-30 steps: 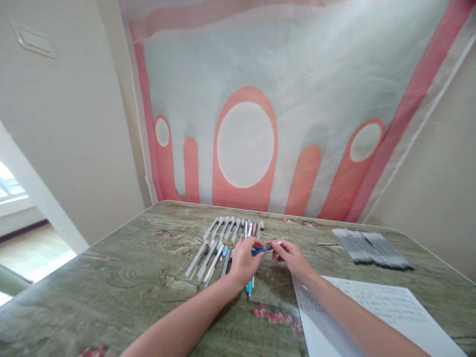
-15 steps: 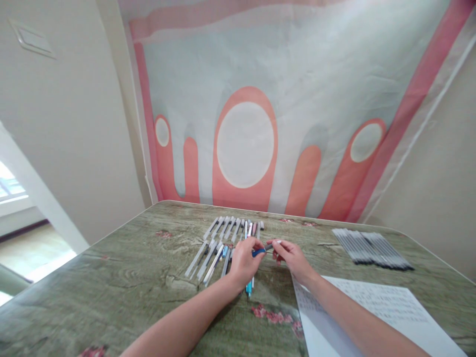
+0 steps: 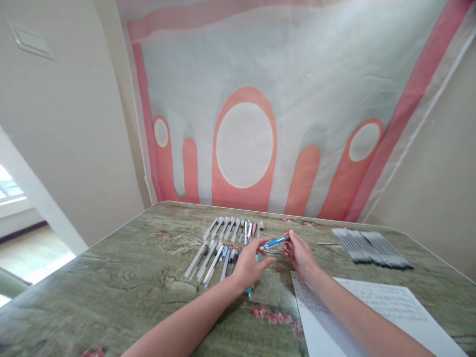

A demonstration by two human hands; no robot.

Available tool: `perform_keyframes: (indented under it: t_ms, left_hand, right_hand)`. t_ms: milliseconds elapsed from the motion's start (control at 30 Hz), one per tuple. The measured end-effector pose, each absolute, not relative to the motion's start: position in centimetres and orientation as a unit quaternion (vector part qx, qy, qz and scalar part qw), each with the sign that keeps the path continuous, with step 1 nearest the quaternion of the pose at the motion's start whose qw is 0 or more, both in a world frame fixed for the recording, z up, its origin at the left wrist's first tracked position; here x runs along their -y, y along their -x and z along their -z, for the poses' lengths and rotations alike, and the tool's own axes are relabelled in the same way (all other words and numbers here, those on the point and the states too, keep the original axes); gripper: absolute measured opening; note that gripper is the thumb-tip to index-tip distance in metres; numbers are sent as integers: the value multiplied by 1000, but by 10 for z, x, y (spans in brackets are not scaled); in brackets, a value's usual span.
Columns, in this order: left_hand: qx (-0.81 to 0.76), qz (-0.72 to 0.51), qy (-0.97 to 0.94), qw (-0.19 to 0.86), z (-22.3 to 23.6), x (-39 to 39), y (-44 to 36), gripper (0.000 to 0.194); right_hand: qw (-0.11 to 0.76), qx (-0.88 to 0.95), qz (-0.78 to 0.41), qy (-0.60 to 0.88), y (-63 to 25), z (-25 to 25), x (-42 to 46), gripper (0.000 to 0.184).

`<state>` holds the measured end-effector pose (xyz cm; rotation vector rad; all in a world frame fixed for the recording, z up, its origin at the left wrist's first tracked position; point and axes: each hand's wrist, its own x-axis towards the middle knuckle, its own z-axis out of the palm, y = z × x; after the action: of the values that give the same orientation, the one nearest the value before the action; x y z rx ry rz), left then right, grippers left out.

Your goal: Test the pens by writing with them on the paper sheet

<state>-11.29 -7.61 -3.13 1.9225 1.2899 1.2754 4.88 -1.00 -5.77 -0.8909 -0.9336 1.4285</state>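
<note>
My right hand pinches a blue pen by its right end and holds it slanted just above the table. My left hand sits beside the pen's left tip, fingers spread and loosely curled, thumb close to the tip and nothing in its grasp. Under and left of my left hand lie two rows of pens and clear caps on the green wood-patterned table. A teal pen end pokes out below my left wrist.
A bundle of dark refills lies at the far right of the table. A printed white sheet lies under my right forearm at the near right. A pink and white cloth hangs behind the table.
My left hand has let go of the blue pen and opened. My right hand has drawn the pen to the right and tilted its right end up.
</note>
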Motion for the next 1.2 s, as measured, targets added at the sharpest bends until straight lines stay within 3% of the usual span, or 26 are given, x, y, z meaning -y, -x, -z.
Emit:
perform_keyframes:
  t_ms: [300,600,767,967,1200]
  left_hand:
    - [-289,-456,-651,533,21,83,99,36]
    - [-320,-477,-622,533,36,82,97,31]
    - [-336,-503,-581,544,28,81,98,38]
    - [-329,-544,-500,588,24,77,102,41]
    - [-304,-547,-487,609,24,79,100,38]
  right_hand:
    - [560,415,-616,367,-53,60,6,36]
    - [554,425,-620,358,-50,47,13,38]
    - [556,406,-637,346,-50,49,12,37]
    - [593,534,-459,392,-49,49,19,51]
    - [516,700,-306,388,-46,49,28,37]
